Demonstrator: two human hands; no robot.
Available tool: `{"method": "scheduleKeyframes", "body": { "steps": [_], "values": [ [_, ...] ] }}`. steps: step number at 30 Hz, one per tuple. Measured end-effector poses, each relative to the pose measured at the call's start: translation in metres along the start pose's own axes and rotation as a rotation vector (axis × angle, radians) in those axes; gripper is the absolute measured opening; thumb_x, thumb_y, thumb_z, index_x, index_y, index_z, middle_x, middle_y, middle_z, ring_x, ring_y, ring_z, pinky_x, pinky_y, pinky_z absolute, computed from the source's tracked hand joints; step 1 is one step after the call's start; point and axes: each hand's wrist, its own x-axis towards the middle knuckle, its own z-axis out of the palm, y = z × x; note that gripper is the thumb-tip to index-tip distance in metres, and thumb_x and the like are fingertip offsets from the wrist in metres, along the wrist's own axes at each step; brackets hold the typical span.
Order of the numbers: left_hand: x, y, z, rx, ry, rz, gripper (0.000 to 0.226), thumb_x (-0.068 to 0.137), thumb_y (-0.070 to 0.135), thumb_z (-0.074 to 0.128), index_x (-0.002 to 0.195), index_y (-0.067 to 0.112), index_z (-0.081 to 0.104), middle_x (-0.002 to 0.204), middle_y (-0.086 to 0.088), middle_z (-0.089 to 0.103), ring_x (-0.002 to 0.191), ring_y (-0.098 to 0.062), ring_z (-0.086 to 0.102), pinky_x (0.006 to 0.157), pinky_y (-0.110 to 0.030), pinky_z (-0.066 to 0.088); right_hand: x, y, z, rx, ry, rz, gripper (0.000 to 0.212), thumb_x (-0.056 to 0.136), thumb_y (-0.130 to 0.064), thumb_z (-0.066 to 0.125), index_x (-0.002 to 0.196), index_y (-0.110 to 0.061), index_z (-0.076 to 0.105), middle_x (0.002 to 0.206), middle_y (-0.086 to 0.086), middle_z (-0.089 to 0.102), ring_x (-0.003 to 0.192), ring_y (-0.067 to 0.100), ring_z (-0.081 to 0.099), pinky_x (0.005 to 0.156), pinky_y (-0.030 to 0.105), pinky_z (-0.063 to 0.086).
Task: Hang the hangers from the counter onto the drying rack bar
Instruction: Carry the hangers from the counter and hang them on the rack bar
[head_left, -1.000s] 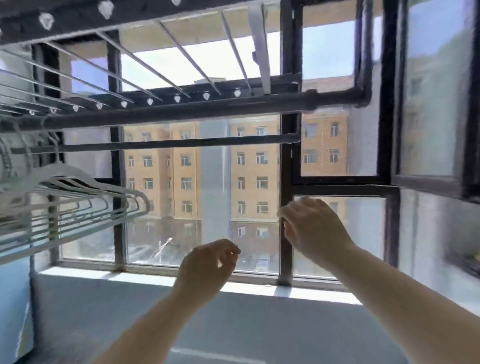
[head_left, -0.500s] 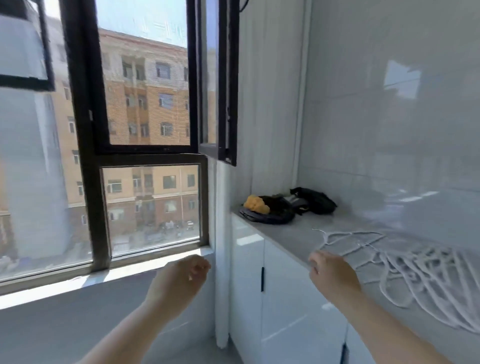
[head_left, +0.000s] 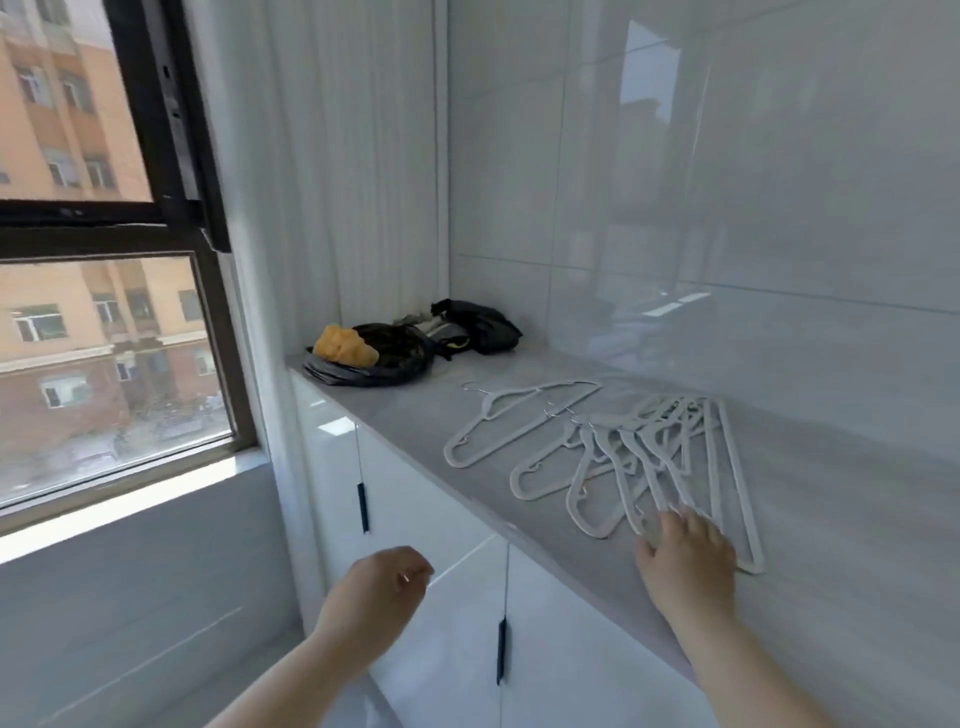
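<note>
Several white hangers (head_left: 649, 452) lie fanned out in an overlapping pile on the grey counter (head_left: 415, 415), hooks pointing toward the window. One hanger (head_left: 514, 418) lies a little apart at the left of the pile. My right hand (head_left: 688, 558) reaches over the counter, its straight fingers touching the near ends of the pile. My left hand (head_left: 376, 592) hangs in front of the white cabinet doors with loosely curled fingers, holding nothing. The drying rack bar is out of view.
Black bags (head_left: 395, 353) with a yellow sponge-like lump (head_left: 348, 345) sit at the counter's far end by the corner. A glossy tiled wall (head_left: 727, 208) backs the counter. A black-framed window (head_left: 156, 218) and its sill are to the left. White cabinet doors (head_left: 441, 545) stand below.
The view swung right from the drying rack and window to the counter. My right hand moved forward and down onto the hanger pile; my left hand dropped lower before the cabinet.
</note>
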Motion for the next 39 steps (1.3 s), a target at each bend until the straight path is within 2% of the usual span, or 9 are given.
{"method": "scheduleKeyframes", "body": {
  "steps": [5,11,16,22,26,29,33,36,39],
  "values": [
    [0.029,0.044,0.046,-0.043,-0.005,0.087,0.020,0.090,0.025,0.046,0.098,0.027,0.064,0.103,0.014,0.061,0.095,-0.007,0.056,0.075,-0.017,0.039,0.000,0.005,0.001,0.113,0.069,0.199,0.047,0.088,-0.028,0.050,0.131,-0.012,0.042,0.144,0.007,0.036,0.137,0.024,0.022,0.109,0.043,0.004],
    [0.063,0.112,0.086,0.010,-0.150,0.257,0.022,0.090,0.031,0.044,0.106,0.030,0.059,0.119,0.016,0.057,0.107,-0.011,0.054,0.077,-0.018,0.035,0.009,0.038,-0.004,0.087,-0.084,0.327,0.047,0.094,-0.032,0.036,0.136,-0.014,0.032,0.151,0.008,0.022,0.140,0.025,0.014,0.113,0.044,0.011],
    [0.085,0.162,0.114,0.149,-0.256,0.343,0.034,0.092,0.040,0.041,0.120,0.026,0.053,0.130,0.005,0.051,0.116,-0.019,0.049,0.090,-0.030,0.040,0.006,0.048,-0.003,0.144,-0.037,0.408,0.046,0.096,-0.025,0.032,0.140,-0.012,0.027,0.146,0.006,0.034,0.136,0.020,0.026,0.113,0.038,0.012],
    [0.105,0.205,0.155,0.301,-0.337,0.250,0.057,0.089,0.054,0.036,0.128,0.013,0.042,0.134,-0.007,0.044,0.126,-0.025,0.038,0.103,-0.035,0.030,0.013,0.055,0.001,0.205,-0.008,0.436,0.046,0.089,-0.006,0.035,0.135,-0.011,0.035,0.134,0.006,0.049,0.124,0.023,0.042,0.109,0.033,0.025],
    [0.114,0.213,0.176,0.329,-0.257,0.203,0.065,0.081,0.060,0.041,0.129,0.016,0.040,0.135,-0.006,0.039,0.129,-0.026,0.030,0.106,-0.037,0.023,0.014,0.059,0.005,0.225,0.011,0.416,0.046,0.089,-0.006,0.033,0.134,-0.017,0.037,0.133,0.000,0.050,0.125,0.016,0.041,0.111,0.031,0.019],
    [0.119,0.217,0.183,0.241,-0.235,0.155,0.058,0.078,0.052,0.049,0.125,0.018,0.045,0.136,-0.005,0.037,0.130,-0.025,0.027,0.108,-0.037,0.019,0.014,0.060,0.006,0.233,0.036,0.444,0.048,0.089,-0.007,0.034,0.136,-0.018,0.033,0.138,-0.003,0.044,0.131,0.013,0.033,0.112,0.031,0.012],
    [0.128,0.212,0.178,0.042,-0.209,0.084,0.050,0.078,0.037,0.055,0.124,0.018,0.050,0.144,-0.001,0.029,0.134,-0.023,0.022,0.112,-0.035,0.014,0.014,0.060,0.006,0.230,0.051,0.463,0.050,0.089,-0.009,0.036,0.138,-0.019,0.028,0.142,-0.004,0.039,0.134,0.011,0.029,0.113,0.032,0.012],
    [0.133,0.206,0.167,-0.123,-0.163,0.068,0.039,0.081,0.025,0.055,0.119,0.016,0.054,0.135,-0.002,0.041,0.126,-0.024,0.036,0.108,-0.035,0.025,0.013,0.060,0.006,0.241,0.045,0.455,0.052,0.089,-0.010,0.036,0.140,-0.019,0.025,0.144,-0.004,0.037,0.134,0.011,0.028,0.114,0.031,0.013],
    [0.135,0.204,0.151,-0.326,-0.189,0.097,0.011,0.085,0.016,0.051,0.095,0.017,0.056,0.091,-0.002,0.060,0.082,-0.021,0.058,0.079,-0.034,0.045,0.013,0.059,0.005,0.232,0.038,0.446,0.051,0.090,-0.013,0.036,0.140,-0.019,0.025,0.145,-0.005,0.036,0.135,0.011,0.027,0.114,0.034,0.012]
  ]
}}
